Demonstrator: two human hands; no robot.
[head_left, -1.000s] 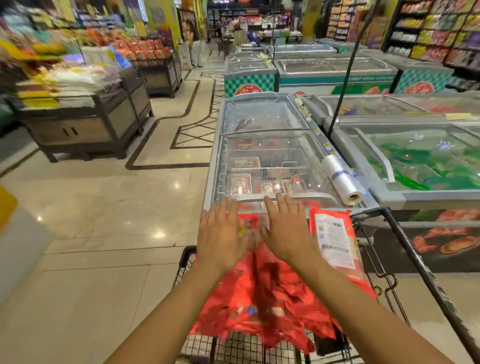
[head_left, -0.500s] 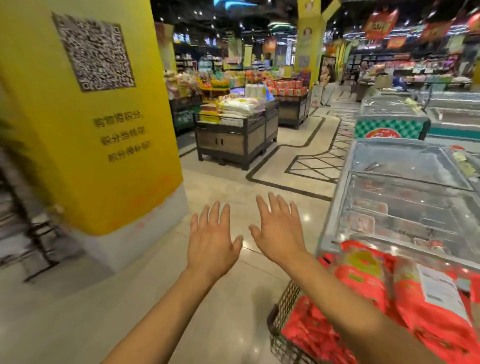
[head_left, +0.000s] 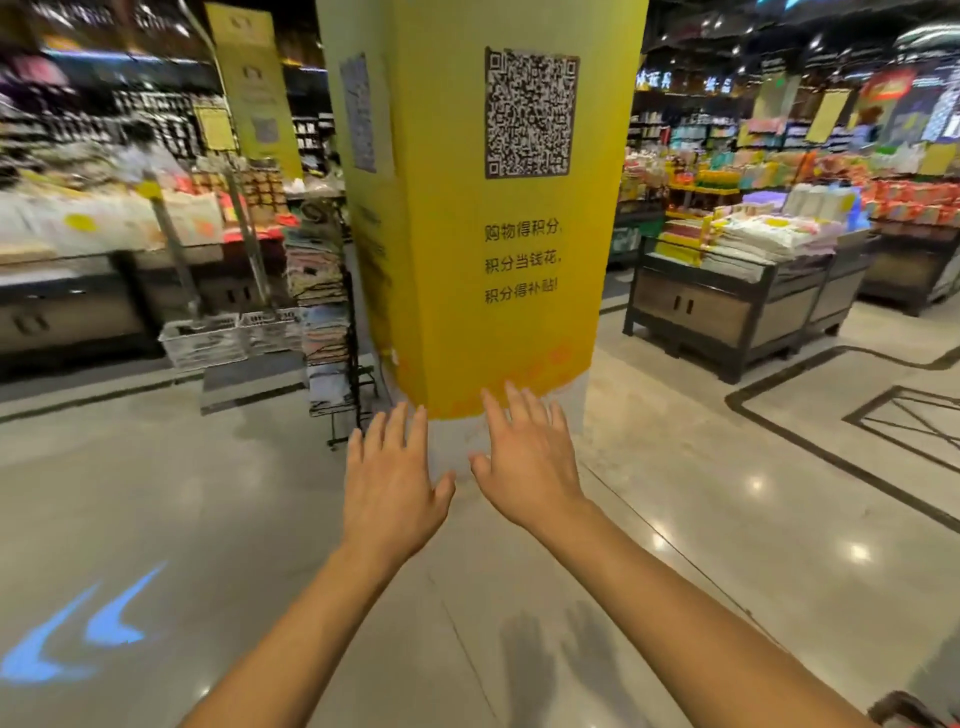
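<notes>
Both hands, left hand (head_left: 390, 483) and right hand (head_left: 530, 457), spread flat with empty grip over glossy floor (head_left: 208, 519) before a yellow pillar (head_left: 498, 208) among shop displays (head_left: 737, 270).

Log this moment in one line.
left hand: open, holds nothing | right hand: open, holds nothing | ahead: yellow pillar with QR code | left of pillar: wire rack

The yellow pillar (head_left: 452, 312) is running out past the top edge, and the left grip (head_left: 390, 493) and right grip (head_left: 532, 467) are covering part of its pale base. The shelves (head_left: 78, 208) at left are smearing into blur. A dark object (head_left: 906, 712) is being cut by the bottom right corner, unidentifiable.
</notes>
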